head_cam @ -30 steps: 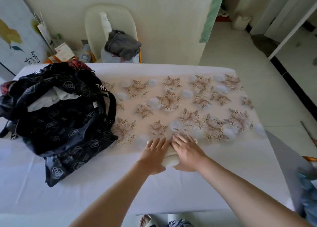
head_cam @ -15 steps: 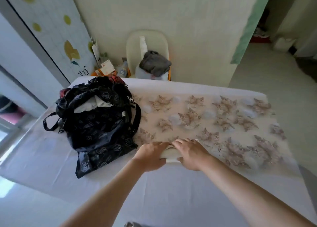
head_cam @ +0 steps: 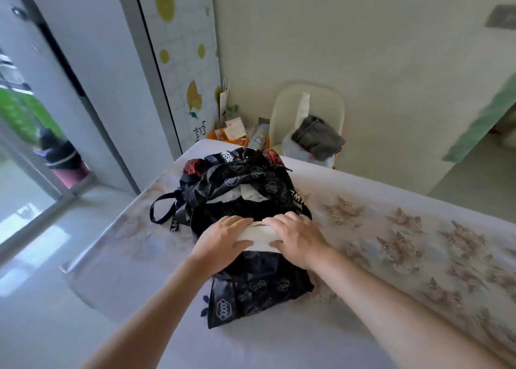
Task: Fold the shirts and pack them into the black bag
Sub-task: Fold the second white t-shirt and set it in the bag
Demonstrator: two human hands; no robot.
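Note:
A black bag [head_cam: 251,282] with white hexagon logos lies on the table, its mouth open at the far end. White cloth [head_cam: 245,194] shows inside the mouth. A folded white shirt [head_cam: 258,236] hangs over the middle of the bag, held between both hands. My left hand [head_cam: 223,239] grips its left end and my right hand [head_cam: 296,236] grips its right end, fingers curled over the top. Most of the shirt is hidden under my hands.
The table [head_cam: 391,229] carries a pale cloth with brown flower prints and runs off to the right. Behind it stands a cream chair [head_cam: 315,109] with a grey garment [head_cam: 317,138] on it. A glass door [head_cam: 33,134] is on the left.
Both hands lifted the folded white shirt off the table and carried it left, over the black bag. The camera swung left toward the bag and the door.

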